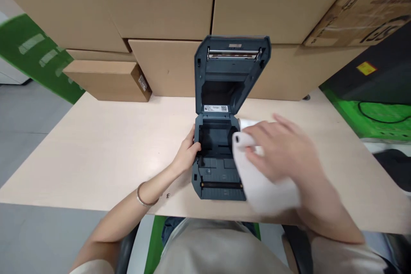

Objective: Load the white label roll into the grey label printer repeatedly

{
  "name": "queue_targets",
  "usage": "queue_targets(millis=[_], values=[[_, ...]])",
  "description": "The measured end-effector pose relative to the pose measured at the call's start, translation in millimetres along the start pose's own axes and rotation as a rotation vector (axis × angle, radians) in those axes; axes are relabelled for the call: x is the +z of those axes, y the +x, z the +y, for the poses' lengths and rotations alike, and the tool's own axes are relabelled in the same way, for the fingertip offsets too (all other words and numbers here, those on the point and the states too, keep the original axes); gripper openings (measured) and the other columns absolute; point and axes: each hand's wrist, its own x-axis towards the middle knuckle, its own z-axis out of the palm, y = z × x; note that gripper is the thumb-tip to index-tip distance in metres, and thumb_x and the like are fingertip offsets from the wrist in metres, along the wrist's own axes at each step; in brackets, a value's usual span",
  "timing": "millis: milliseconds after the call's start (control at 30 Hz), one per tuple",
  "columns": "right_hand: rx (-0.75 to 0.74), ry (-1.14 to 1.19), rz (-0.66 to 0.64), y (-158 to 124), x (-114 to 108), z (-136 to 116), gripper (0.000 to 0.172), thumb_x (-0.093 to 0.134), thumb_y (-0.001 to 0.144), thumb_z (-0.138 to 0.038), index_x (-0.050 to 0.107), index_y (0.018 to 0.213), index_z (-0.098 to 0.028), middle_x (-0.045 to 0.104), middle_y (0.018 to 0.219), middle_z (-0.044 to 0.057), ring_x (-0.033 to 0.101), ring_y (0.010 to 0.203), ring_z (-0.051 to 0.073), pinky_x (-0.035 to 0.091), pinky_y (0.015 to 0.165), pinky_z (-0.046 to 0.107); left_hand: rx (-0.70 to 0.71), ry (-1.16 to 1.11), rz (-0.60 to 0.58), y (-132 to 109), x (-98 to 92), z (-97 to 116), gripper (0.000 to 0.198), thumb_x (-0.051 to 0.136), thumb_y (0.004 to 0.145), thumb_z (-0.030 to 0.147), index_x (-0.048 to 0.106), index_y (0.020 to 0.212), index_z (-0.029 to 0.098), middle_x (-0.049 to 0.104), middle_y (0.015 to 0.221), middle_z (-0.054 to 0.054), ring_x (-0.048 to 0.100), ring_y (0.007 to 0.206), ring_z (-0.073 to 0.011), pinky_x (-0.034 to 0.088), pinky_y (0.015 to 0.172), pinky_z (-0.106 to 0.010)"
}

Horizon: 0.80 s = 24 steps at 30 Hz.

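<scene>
A dark grey label printer (215,167) stands on the table with its lid (233,68) raised, its inner bay and black roller showing. My left hand (188,152) grips the printer's left side wall, thumb over the rim. Over the printer's right side, my right hand (278,147), blurred by motion, is closed around a white paper roll (244,139). A loose length of paper trails from the roll toward the table's front edge. Behind my right hand another white roll-shaped thing (248,123) lies partly hidden on the table.
Large cardboard boxes (167,0) line the back of the wooden table (105,145). A flatter brown box (109,79) stands at the back left. Near the front edge lies a tiny dark piece (168,195). A taped carton (362,13) sits at the upper right.
</scene>
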Motion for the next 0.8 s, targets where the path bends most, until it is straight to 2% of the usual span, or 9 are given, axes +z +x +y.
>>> queue_targets(millis=[100, 167, 267, 367, 433, 533, 600, 667, 800], values=[[0.261, -0.091, -0.149, -30.9, 7.1, 50.3, 0.028, 0.06, 0.094, -0.023, 0.076, 0.115, -0.015, 0.08, 0.109, 0.015, 0.075, 0.102, 0.034, 0.047, 0.118, 0.051, 0.013, -0.024, -0.025, 1.0, 0.0, -0.9, 0.093, 0.053, 0.072, 0.026, 0.046, 0.163, 0.014, 0.052, 0.171, -0.01, 0.043, 0.16, -0.0366, 0.032, 0.136, -0.052], [0.395, -0.102, -0.382, -36.1, 32.7, 77.9, 0.029, 0.062, 0.092, -0.021, 0.077, 0.116, -0.014, 0.08, 0.113, 0.018, 0.076, 0.105, 0.036, 0.047, 0.117, 0.052, 0.015, -0.016, -0.016, 1.4, -0.5, -1.6, 0.095, 0.054, 0.07, 0.026, 0.046, 0.164, 0.014, 0.05, 0.173, -0.01, 0.04, 0.162, -0.0376, 0.029, 0.138, -0.053], [0.425, -0.069, -0.522, -31.2, 80.7, 101.0, 0.028, 0.065, 0.087, -0.019, 0.078, 0.112, -0.017, 0.083, 0.109, 0.015, 0.078, 0.102, 0.032, 0.047, 0.117, 0.052, 0.0, -0.005, 0.004, 1.2, -0.9, -1.9, 0.096, 0.055, 0.07, 0.027, 0.045, 0.164, 0.011, 0.05, 0.172, -0.012, 0.037, 0.163, -0.0395, 0.031, 0.137, -0.054], [0.383, -0.026, -0.55, -27.8, 107.7, 108.0, 0.038, 0.064, 0.084, -0.017, 0.077, 0.12, -0.018, 0.083, 0.117, 0.015, 0.077, 0.115, 0.032, 0.042, 0.123, 0.053, -0.017, -0.004, 0.019, 0.9, -0.6, -1.6, 0.097, 0.055, 0.07, 0.026, 0.044, 0.165, 0.013, 0.052, 0.171, -0.01, 0.036, 0.164, -0.0395, 0.03, 0.137, -0.055], [0.366, -0.007, -0.536, -27.8, 108.4, 109.6, 0.049, 0.064, 0.086, -0.021, 0.071, 0.135, -0.013, 0.077, 0.133, 0.022, 0.071, 0.131, 0.037, 0.037, 0.127, 0.058, -0.003, -0.004, 0.012, 1.0, -0.7, -1.9, 0.095, 0.055, 0.07, 0.026, 0.047, 0.164, 0.015, 0.053, 0.171, -0.008, 0.037, 0.164, -0.0393, 0.03, 0.137, -0.054], [0.309, 0.049, -0.468, -21.5, 100.4, 107.7, 0.079, 0.066, 0.091, -0.039, 0.048, 0.16, -0.004, 0.056, 0.161, 0.03, 0.055, 0.151, 0.043, 0.033, 0.131, 0.061, 0.009, 0.001, -0.005, 1.4, -2.0, -4.5, 0.095, 0.055, 0.07, 0.026, 0.048, 0.164, 0.014, 0.049, 0.174, -0.008, 0.036, 0.165, -0.0387, 0.028, 0.138, -0.054], [0.199, 0.161, -0.403, -9.7, 100.3, 101.8, 0.091, 0.069, 0.09, -0.045, 0.04, 0.166, -0.005, 0.047, 0.169, 0.029, 0.049, 0.155, 0.043, 0.035, 0.13, 0.06, 0.006, -0.003, -0.013, 1.7, -3.5, -7.8, 0.097, 0.056, 0.071, 0.026, 0.044, 0.167, 0.016, 0.045, 0.176, -0.007, 0.036, 0.166, -0.0371, 0.026, 0.14, -0.053], [0.097, 0.267, -0.367, 4.8, 105.6, 93.4, 0.086, 0.072, 0.088, -0.04, 0.045, 0.164, -0.01, 0.055, 0.163, 0.025, 0.058, 0.147, 0.041, 0.045, 0.123, 0.058, 0.019, -0.004, -0.029, 1.6, -5.4, -11.5, 0.098, 0.055, 0.073, 0.025, 0.04, 0.169, 0.018, 0.045, 0.177, -0.007, 0.037, 0.165, -0.0359, 0.026, 0.14, -0.054], [0.046, 0.315, -0.374, 16.3, 105.5, 85.6, 0.067, 0.076, 0.079, -0.028, 0.067, 0.144, -0.015, 0.078, 0.128, 0.017, 0.077, 0.11, 0.035, 0.061, 0.092, 0.046, 0.104, 0.044, -0.07, 0.1, -8.9, -15.5, 0.094, 0.055, 0.078, 0.024, 0.039, 0.171, 0.019, 0.042, 0.178, -0.005, 0.035, 0.168, -0.0347, 0.024, 0.141, -0.053]])
